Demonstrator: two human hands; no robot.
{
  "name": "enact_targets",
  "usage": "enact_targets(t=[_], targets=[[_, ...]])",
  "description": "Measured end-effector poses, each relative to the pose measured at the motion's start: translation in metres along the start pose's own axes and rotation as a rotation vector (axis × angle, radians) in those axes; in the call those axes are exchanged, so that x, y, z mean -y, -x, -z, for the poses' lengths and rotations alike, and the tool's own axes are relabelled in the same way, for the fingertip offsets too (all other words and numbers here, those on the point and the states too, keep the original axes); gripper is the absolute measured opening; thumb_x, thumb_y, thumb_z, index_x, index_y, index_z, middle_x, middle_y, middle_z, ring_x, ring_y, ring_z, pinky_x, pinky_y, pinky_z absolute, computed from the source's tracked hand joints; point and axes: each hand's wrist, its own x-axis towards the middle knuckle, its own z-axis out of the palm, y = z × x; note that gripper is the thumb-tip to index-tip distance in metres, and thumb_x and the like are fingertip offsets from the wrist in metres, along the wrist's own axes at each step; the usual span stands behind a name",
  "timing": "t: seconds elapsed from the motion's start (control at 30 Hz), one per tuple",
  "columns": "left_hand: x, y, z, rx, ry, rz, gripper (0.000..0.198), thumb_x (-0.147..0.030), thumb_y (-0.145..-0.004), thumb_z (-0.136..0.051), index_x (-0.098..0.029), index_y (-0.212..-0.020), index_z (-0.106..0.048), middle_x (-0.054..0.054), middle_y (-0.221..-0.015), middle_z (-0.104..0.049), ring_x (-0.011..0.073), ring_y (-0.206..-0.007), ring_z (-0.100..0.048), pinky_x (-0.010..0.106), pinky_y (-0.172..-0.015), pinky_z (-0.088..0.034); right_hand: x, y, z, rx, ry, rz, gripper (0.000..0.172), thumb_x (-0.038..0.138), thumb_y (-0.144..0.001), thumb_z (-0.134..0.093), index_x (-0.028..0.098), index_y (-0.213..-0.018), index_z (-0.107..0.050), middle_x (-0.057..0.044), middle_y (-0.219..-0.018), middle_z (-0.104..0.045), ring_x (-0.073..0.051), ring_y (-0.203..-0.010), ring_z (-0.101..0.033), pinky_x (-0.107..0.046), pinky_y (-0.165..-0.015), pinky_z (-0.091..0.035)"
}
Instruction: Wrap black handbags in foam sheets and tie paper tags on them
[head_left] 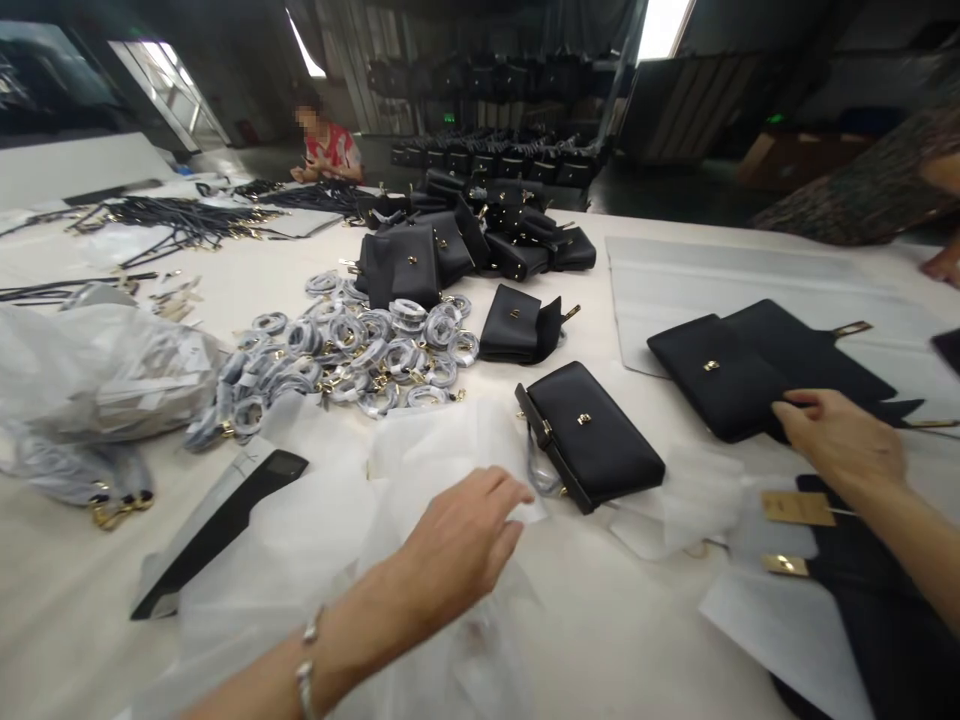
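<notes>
My right hand (844,445) pinches the near edge of a black handbag (720,375) with a gold clasp; its flap is spread out to the right. My left hand (469,525) hovers over translucent white wrapping sheets (442,445), fingers bent and thumb apart, nothing visible between them. Just right of its fingertips lies another black handbag (600,430), closed side tilted left, with a wrapped strap (544,470) poking out beside it. Below my right forearm are a tan tag (799,507) and a black bag piece with a gold plate (786,565).
Wrapped coiled straps (352,345) cover the middle left of the table. Behind them rises a pile of black bags (405,265). A plastic bag (112,370) stands at left; a grey board (675,270) lies at right. One person (330,150) sits across; another stands far right.
</notes>
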Motion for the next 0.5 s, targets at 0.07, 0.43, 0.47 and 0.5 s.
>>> enact_targets(t=[0.07,0.43,0.47,0.5], targets=[[0.005,-0.049,-0.007,0.026,-0.174,-0.178,0.045,-0.005,-0.084,-0.048,-0.019,-0.127,-0.053,0.010,-0.130,-0.057,0.0241,-0.120,-0.054,0.038,-0.098,-0.047,0.015,0.021,-0.011,0.173,-0.055,0.220,0.044,0.028,-0.088,-0.049,0.015,-0.129,-0.058,-0.015,-0.116,-0.069,-0.025,-0.102,-0.064,-0.034,-0.088,-0.043],[0.039,-0.130,-0.076,0.034,-0.545,-0.295,0.020,-0.012,-0.093,-0.045,-0.013,-0.090,-0.065,0.012,-0.099,-0.064,0.0281,-0.103,-0.055,0.039,-0.079,-0.049,0.007,0.069,-0.091,0.511,0.202,0.440,0.047,0.019,-0.077,-0.051,0.015,-0.122,-0.062,-0.017,-0.112,-0.069,-0.033,-0.103,-0.065,-0.043,-0.089,-0.047],[0.042,-0.124,-0.072,0.034,-0.544,-0.278,0.020,-0.012,-0.094,-0.045,-0.014,-0.091,-0.065,0.012,-0.101,-0.064,0.0274,-0.102,-0.056,0.039,-0.079,-0.050,0.006,0.074,-0.093,0.499,0.177,0.452,0.045,0.021,-0.078,-0.052,0.015,-0.121,-0.063,-0.017,-0.115,-0.068,-0.032,-0.105,-0.065,-0.042,-0.091,-0.047],[0.045,-0.116,-0.068,0.039,-0.536,-0.239,0.021,-0.011,-0.094,-0.044,-0.014,-0.092,-0.064,0.012,-0.102,-0.064,0.0266,-0.101,-0.056,0.039,-0.080,-0.050,0.007,0.081,-0.096,0.493,0.153,0.466,0.045,0.025,-0.080,-0.052,0.014,-0.122,-0.063,-0.017,-0.119,-0.066,-0.031,-0.110,-0.063,-0.040,-0.095,-0.046]])
